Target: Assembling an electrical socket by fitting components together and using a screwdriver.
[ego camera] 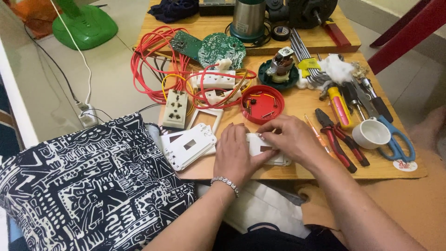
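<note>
— Where is the white switch plate (267, 149)?

— Low in the frame's centre, flat on the wooden surface (302, 100), under both hands.

— And the fingers?

— The left hand (234, 153) presses its near-left part, fingers (231, 132) together; the right hand (290, 139) pinches its upper edge. Red-handled pliers (337, 139) lie just right.

white switch plate (265, 149) | flat on wooden board's near edge | rectangular slot showing | apparently face-up

bright even daylight; soft shadows; sharp focus
</note>
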